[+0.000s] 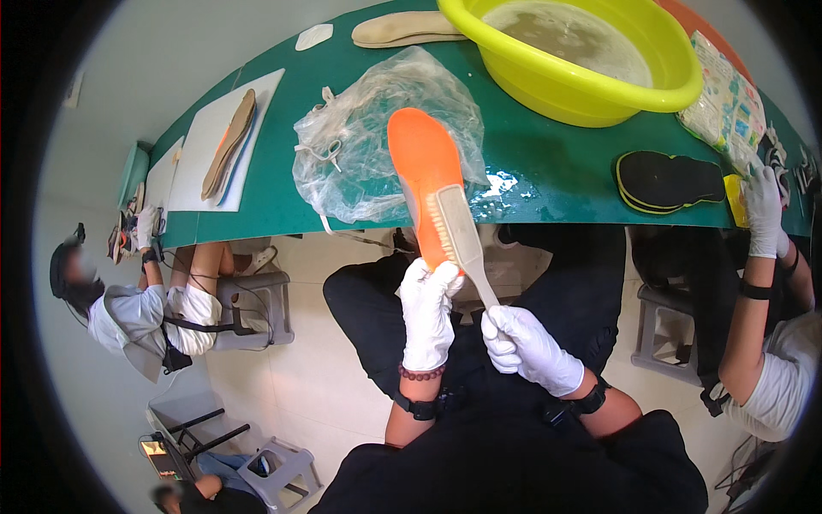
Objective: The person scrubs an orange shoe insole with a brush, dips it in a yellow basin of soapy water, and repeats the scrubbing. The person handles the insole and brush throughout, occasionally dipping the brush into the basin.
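Holding an orange insole (421, 154) in the gloved left hand (428, 313), with fingers closed around its lower end. Raised to the near left of the yellow-green basin (591, 103), overlapping in view a crumpled clear plastic bag (360, 128); cannot tell whether touching it. Gripping a brush (460, 224) in the gloved right hand (522, 343), with fingers wrapped around the handle, also on the near left of the basin. Has the bristles turned leftward over the insole's lower half, seemingly against it; cannot judge how hard pressed.

Judged to be at the scrubbing step, working over the orange face. Likely calls next for short strokes along the insole toward its upper end, with a firm hold at the lower end to resist the push. Might then need turning over, or a dip in the basin, which holds cloudy liquid.

Worth noting on the desk (565, 158): a beige insole (402, 28) just left of the basin, and black soles (672, 182) on its near right. Best to avoid snagging the bag while brushing.
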### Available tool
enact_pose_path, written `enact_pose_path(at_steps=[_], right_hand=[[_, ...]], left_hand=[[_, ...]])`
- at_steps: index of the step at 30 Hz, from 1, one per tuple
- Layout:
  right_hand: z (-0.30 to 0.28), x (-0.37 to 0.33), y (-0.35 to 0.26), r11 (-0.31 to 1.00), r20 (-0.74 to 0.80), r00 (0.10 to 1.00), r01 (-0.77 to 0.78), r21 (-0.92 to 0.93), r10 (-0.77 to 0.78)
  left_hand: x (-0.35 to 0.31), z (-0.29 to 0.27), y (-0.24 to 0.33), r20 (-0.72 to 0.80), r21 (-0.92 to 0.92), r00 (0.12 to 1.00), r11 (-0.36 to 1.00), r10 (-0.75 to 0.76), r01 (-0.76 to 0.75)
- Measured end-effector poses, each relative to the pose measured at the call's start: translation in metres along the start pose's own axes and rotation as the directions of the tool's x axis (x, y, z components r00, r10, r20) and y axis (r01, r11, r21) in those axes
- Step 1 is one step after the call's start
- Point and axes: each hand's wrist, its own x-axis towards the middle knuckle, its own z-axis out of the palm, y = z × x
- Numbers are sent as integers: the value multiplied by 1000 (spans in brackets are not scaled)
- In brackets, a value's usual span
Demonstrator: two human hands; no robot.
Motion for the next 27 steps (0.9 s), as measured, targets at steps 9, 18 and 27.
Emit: enact_pose_path(at_steps=[9, 18, 27], right_hand=[[-8, 0, -16, 952, -33, 992, -129, -278, 125], [11, 17, -19, 658, -177, 899, 147, -739, -401], [18, 11, 6, 209, 65, 858, 197, -958, -509]], left_hand=[[6, -4, -7, 158, -24, 985, 998, -61, 66], [12, -8, -11, 349, -248, 934, 953, -78, 172], [29, 7, 4, 162, -533, 959, 797, -233, 284]])
